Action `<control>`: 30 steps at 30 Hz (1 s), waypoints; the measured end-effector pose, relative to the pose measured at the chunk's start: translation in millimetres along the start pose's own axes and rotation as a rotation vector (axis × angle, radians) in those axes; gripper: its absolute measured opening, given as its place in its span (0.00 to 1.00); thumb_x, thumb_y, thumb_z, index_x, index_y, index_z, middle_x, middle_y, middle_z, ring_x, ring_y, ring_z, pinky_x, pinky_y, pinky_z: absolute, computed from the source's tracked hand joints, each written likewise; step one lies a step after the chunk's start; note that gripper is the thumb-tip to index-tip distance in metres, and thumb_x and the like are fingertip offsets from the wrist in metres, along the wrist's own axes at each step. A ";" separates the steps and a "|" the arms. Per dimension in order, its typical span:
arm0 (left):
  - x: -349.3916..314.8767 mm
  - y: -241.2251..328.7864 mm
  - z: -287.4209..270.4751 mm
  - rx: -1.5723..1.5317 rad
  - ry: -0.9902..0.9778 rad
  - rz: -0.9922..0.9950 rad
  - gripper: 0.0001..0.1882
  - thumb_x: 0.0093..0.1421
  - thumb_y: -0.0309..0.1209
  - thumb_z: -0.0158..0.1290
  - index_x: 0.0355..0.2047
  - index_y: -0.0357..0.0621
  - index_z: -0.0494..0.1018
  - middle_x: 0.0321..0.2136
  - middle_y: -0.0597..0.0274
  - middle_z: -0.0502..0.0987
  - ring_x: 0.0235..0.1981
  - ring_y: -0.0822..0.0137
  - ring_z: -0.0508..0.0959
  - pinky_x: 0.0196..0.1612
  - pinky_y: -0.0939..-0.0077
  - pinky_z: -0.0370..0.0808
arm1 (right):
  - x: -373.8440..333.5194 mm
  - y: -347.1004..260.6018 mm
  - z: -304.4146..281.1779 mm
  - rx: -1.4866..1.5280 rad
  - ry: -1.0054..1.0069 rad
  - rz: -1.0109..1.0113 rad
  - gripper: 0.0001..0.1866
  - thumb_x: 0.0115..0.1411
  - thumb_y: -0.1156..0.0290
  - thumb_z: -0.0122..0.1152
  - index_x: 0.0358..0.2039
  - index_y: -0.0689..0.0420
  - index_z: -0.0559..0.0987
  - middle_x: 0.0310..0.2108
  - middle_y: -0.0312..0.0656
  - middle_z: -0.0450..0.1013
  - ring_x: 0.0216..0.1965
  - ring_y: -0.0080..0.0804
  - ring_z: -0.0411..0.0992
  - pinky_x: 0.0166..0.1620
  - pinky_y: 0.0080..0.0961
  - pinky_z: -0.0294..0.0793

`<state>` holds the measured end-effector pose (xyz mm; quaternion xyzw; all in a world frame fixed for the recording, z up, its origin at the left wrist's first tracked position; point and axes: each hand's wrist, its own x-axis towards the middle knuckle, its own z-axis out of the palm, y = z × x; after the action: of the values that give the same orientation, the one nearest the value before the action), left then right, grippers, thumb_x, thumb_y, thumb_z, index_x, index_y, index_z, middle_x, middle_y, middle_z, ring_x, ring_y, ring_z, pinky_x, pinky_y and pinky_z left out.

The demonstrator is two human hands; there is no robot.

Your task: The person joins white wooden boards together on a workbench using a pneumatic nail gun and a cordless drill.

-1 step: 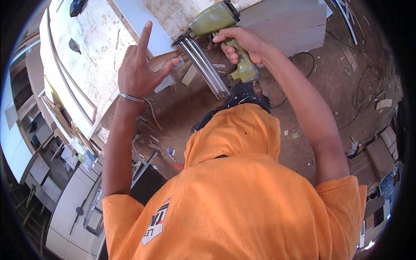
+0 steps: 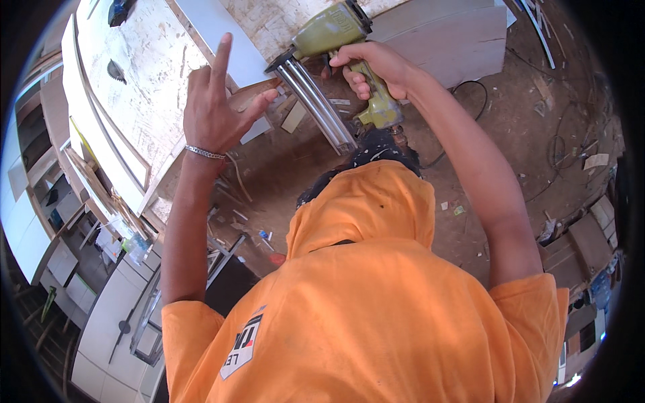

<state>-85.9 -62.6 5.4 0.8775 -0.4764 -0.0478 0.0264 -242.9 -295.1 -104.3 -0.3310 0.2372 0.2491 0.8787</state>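
Observation:
My right hand [image 2: 376, 67] is wrapped round the grip of an olive-green pneumatic nail gun [image 2: 329, 30], with a finger by the trigger. Its long silver magazine [image 2: 314, 104] slants down toward me. To the left, my left hand [image 2: 218, 101] holds nothing. Its index finger and thumb stretch apart, while the other fingers are partly hidden. That hand lies at the edge of a narrow white board [image 2: 222, 30] on the worktable, and I cannot tell how firmly it touches. A chain bracelet [image 2: 204, 152] circles my left wrist.
A worn white worktable [image 2: 151, 67] carries a toothed dark disc [image 2: 116, 71] and a dark blue tool [image 2: 119, 12]. A pale panel [image 2: 437, 40] is beyond the gun. An air hose [image 2: 485, 101] and scraps litter the brown floor [image 2: 470, 201]. Boards and cabinet parts [image 2: 111, 329] stand at left.

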 end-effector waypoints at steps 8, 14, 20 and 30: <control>-0.6 -21.8 16.9 -0.295 0.380 0.098 0.37 0.72 0.53 0.41 0.70 0.37 0.59 0.69 0.39 0.59 0.73 0.40 0.53 0.72 0.48 0.53 | -10.6 -7.2 15.5 -0.064 -0.034 -0.047 0.15 0.63 0.63 0.58 0.37 0.65 0.79 0.14 0.31 0.62 0.15 0.21 0.61 0.22 0.22 0.64; 1.5 -19.4 14.2 -0.297 0.303 0.049 0.28 0.75 0.43 0.34 0.64 0.37 0.69 0.67 0.46 0.67 0.73 0.47 0.58 0.72 0.56 0.56 | -12.1 -7.1 18.7 -0.023 -0.012 -0.020 0.14 0.63 0.63 0.59 0.34 0.63 0.78 0.13 0.30 0.61 0.14 0.21 0.61 0.21 0.21 0.63; 2.7 -20.3 15.8 -0.275 0.313 0.076 0.25 0.74 0.37 0.37 0.65 0.37 0.69 0.67 0.45 0.67 0.72 0.46 0.59 0.72 0.56 0.57 | -11.3 -7.3 14.8 -0.055 -0.028 -0.011 0.14 0.63 0.63 0.59 0.35 0.63 0.77 0.14 0.31 0.63 0.13 0.21 0.62 0.21 0.20 0.65; 1.9 -19.4 13.2 -0.300 0.301 0.083 0.25 0.70 0.30 0.38 0.65 0.37 0.68 0.67 0.45 0.66 0.72 0.45 0.58 0.72 0.55 0.58 | -13.1 -8.3 14.5 -0.016 -0.030 0.006 0.12 0.63 0.64 0.59 0.35 0.62 0.76 0.14 0.31 0.64 0.14 0.21 0.63 0.21 0.21 0.65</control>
<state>-70.2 -53.7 -9.6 0.8407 -0.4903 0.0145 0.2293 -244.4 -294.2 -83.2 -0.3334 0.2232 0.2584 0.8788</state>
